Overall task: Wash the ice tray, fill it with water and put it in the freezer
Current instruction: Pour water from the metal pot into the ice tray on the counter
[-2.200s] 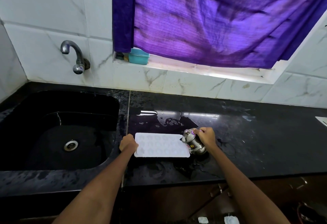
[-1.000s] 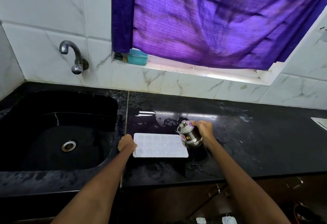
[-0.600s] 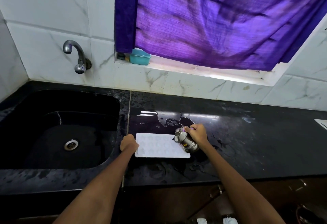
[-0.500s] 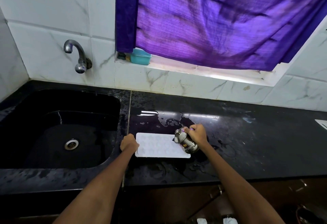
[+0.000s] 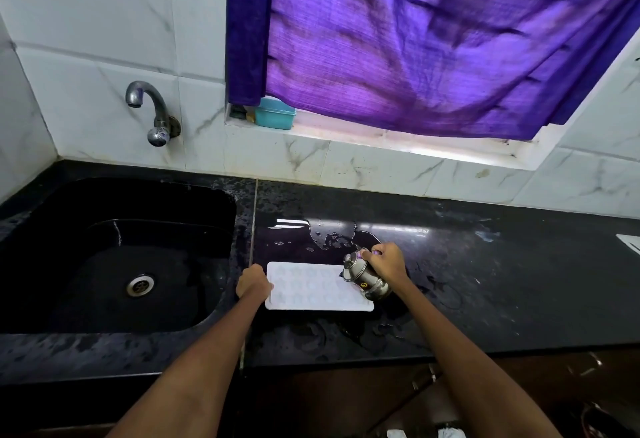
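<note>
A white ice tray (image 5: 313, 287) lies flat on the wet black counter (image 5: 485, 275), just right of the sink. My left hand (image 5: 253, 285) grips the tray's left end. My right hand (image 5: 386, 262) holds a small steel pot (image 5: 363, 276) tilted left, its mouth over the tray's right end. Whether water is flowing from the pot is too small to tell.
A black sink (image 5: 114, 257) with a drain sits to the left, a steel tap (image 5: 152, 112) on the tiled wall above it. A teal box (image 5: 275, 115) stands on the window sill under a purple curtain (image 5: 433, 39). Puddles lie around the tray.
The pot was lifted off the counter beside the tray, then tipped left over the tray's right end. My left hand has stayed on the tray's left end.
</note>
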A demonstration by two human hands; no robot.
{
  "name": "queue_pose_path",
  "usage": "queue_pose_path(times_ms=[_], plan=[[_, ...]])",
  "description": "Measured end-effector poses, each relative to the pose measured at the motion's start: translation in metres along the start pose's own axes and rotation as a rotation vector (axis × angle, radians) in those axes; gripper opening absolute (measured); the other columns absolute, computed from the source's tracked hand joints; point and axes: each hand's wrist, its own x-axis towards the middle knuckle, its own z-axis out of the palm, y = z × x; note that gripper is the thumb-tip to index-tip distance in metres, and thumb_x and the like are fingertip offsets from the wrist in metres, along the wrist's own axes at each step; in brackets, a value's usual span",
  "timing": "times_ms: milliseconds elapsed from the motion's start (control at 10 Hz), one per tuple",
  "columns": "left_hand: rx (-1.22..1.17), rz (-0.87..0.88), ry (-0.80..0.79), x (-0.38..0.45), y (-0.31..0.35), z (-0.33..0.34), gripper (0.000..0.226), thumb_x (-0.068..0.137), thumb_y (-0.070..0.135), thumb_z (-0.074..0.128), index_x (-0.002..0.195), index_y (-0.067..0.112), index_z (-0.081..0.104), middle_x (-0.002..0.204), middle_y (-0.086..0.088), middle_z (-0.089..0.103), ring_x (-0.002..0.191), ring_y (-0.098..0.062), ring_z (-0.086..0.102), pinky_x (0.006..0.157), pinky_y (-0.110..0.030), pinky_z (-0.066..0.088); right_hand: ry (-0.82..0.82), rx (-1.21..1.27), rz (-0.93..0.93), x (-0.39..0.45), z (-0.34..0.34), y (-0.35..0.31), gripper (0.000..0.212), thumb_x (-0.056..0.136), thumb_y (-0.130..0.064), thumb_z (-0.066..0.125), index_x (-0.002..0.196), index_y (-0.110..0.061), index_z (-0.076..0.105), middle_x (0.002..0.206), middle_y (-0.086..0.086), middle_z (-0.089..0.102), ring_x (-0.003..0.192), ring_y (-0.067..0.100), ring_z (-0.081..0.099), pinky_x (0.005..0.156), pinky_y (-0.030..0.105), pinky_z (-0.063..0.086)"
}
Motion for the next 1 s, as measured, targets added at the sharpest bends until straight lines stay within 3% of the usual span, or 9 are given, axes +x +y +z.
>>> queue_pose_path(times_ms=[400,600,700,1000], plan=[[0.02,0.0,0.006,0.001,0.0,0.002,0.041,0.085,0.02,0.069,0.121,0.004,0.058,0.129,-0.015,0.058,0.119,-0.03,0.057,0.093,-0.036,0.049,0.047,0.115,0.071,0.003,0.0,0.005,0.056,0.077,-0.011,0.07,0.042,-0.019,0.026,0.046,-0.001,0.023,0.047,0.013,0.021,0.048,0.028,0.018],[0.018,-0.007,0.009,0.003,0.0,0.003,0.042,0.085,0.02,0.069,0.122,0.004,0.058,0.129,-0.015,0.058,0.119,-0.031,0.057,0.094,-0.037,0.049,0.104,0.366,0.229,0.011,-0.001,0.003,0.045,0.077,-0.005,0.066,0.044,-0.015,0.037,0.051,0.004,0.035,0.052,0.017,0.034,0.051,0.028,0.025],[0.01,-0.008,0.01,0.003,0.0,0.003,0.041,0.085,0.02,0.069,0.121,0.003,0.058,0.128,-0.015,0.059,0.119,-0.031,0.058,0.093,-0.036,0.049,0.089,0.396,0.214,0.014,-0.002,-0.005,0.044,0.078,-0.006,0.066,0.045,-0.016,0.04,0.05,0.003,0.039,0.05,0.015,0.037,0.05,0.027,0.027],[-0.008,-0.004,0.002,0.002,-0.002,0.002,0.042,0.085,0.021,0.069,0.122,0.004,0.057,0.129,-0.015,0.058,0.119,-0.031,0.058,0.094,-0.037,0.05,-0.026,0.042,-0.026,0.008,0.018,-0.018,0.056,0.078,-0.014,0.069,0.042,-0.019,0.026,0.043,-0.003,0.024,0.045,0.011,0.023,0.048,0.029,0.019]])
